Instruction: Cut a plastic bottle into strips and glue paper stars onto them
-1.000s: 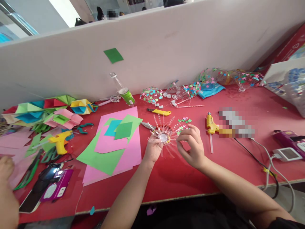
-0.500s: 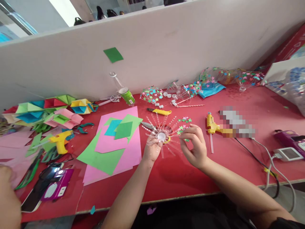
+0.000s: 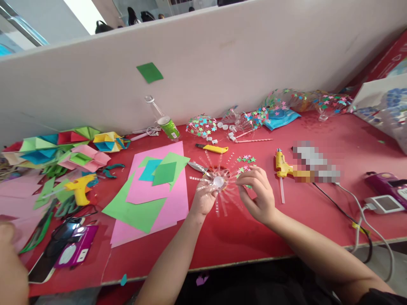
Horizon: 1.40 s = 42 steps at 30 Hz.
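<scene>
My left hand [image 3: 203,200] grips a clear plastic bottle top [image 3: 218,182] cut into thin strips that fan out like spokes, its white cap facing me. My right hand [image 3: 258,195] is curled, its fingertips pinched at one of the strips on the right side of the fan. A few small paper stars [image 3: 246,160] in pink, green and blue lie on the red table [image 3: 241,228] just beyond my right hand.
A yellow glue gun [image 3: 282,167] lies to the right, and a yellow utility knife [image 3: 213,148] and scissors [image 3: 197,167] beyond the fan. Pink and green paper sheets [image 3: 152,190] lie left. Star-covered bottle pieces [image 3: 201,125] line the white partition. Another person's hand [image 3: 9,262] is at far left.
The strip fan has turned a little in my left hand. My right hand has shifted slightly down and left along the strips.
</scene>
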Available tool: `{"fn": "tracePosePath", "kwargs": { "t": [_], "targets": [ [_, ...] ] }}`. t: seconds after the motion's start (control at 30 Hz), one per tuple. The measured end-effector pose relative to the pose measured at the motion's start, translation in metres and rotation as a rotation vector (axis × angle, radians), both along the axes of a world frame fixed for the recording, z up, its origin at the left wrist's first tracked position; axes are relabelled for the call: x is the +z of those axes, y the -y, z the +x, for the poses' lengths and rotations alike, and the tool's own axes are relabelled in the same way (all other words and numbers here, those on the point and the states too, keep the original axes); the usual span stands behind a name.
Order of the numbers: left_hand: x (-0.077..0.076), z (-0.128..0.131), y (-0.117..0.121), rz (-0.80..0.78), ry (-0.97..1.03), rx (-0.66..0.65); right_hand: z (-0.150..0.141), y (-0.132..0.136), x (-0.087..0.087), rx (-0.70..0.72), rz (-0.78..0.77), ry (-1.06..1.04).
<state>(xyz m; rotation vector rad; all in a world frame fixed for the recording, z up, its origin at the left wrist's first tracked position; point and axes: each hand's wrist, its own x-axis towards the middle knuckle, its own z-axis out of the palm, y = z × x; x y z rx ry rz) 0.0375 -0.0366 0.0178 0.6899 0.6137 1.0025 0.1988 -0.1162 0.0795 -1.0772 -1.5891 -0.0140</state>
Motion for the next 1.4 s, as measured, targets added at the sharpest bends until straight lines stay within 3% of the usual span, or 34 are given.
{"fn": "tracePosePath", "kwargs": {
  "t": [0.17, 0.53, 1.03, 1.4],
  "targets": [
    [0.005, 0.001, 0.0, -0.002, 0.001, -0.007, 0.0, 0.004, 0.002, -0.005, 0.068, 0.056],
    [0.008, 0.004, 0.002, -0.012, 0.03, 0.023, -0.005, -0.004, -0.005, -0.012, -0.179, 0.001],
    [0.006, 0.008, 0.005, -0.012, 0.004, -0.003, -0.008, -0.005, -0.01, -0.04, -0.189, -0.069],
    [0.009, 0.007, 0.004, -0.014, -0.015, 0.015, -0.013, -0.001, -0.008, 0.046, -0.272, -0.089]
  ]
}}
